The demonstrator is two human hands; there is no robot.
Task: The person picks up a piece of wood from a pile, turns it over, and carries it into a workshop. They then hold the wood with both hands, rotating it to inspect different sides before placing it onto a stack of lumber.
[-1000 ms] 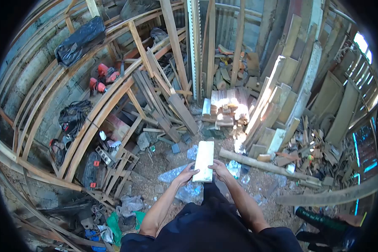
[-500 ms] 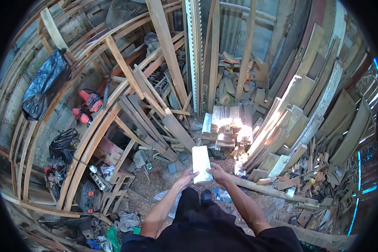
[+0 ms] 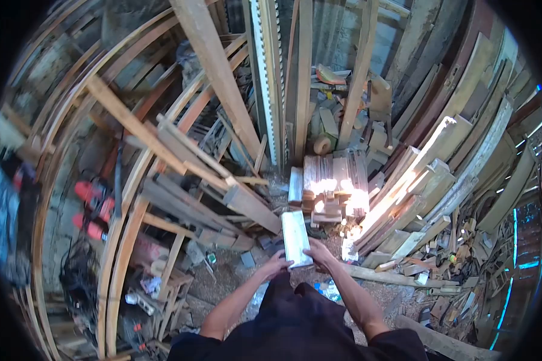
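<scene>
A short, pale wooden board [image 3: 295,236] is held out in front of my body, its long side pointing away from me. My left hand [image 3: 274,265] is closed on its near left corner, thumb over the edge. At the near right edge, my right hand [image 3: 321,254] grips it as well; the fingers underneath are hidden. Just beyond the board lies a stack of short wooden pieces [image 3: 336,174], partly in bright sunlight. A small pale block [image 3: 295,185] stands against the left side of that stack.
Long planks [image 3: 439,156] lean along the right wall. Wooden rails [image 3: 123,259] run along the left, with red power tools [image 3: 94,201] behind them. An upright beam [image 3: 223,72] slants down ahead. Wood scraps [image 3: 464,253] litter the ground at right.
My view has shifted forward and turned slightly, so the stack appears nearer. The board has tilted a little, showing its left edge. Both hands keep their hold on it.
</scene>
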